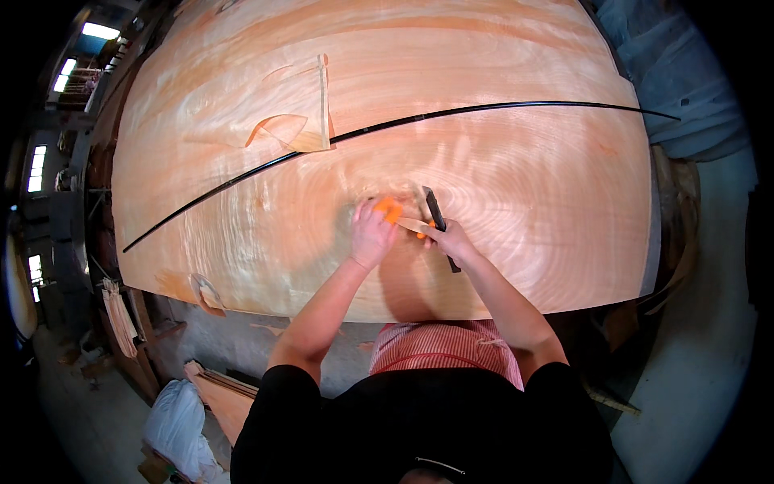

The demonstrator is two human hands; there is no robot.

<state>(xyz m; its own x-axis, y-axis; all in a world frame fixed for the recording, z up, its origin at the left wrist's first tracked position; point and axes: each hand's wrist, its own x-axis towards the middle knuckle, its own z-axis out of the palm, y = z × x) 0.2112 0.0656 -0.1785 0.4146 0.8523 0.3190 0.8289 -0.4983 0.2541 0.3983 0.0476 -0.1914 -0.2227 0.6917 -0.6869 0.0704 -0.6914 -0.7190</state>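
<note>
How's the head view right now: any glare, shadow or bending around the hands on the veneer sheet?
Head view: soft glare streaks cross the large pale wood veneer sheet above the hands; the left hand and right hand cast a dim shadow toward the near edge; fisheye bends the thin black strip and the sheet's edges; corners are black; hands and black-handled knife look sharp.

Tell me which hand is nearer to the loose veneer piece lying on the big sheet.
Left. The left hand lies below and to the right of the loose veneer piece. The right hand, holding a dark knife, is farther right.
</note>
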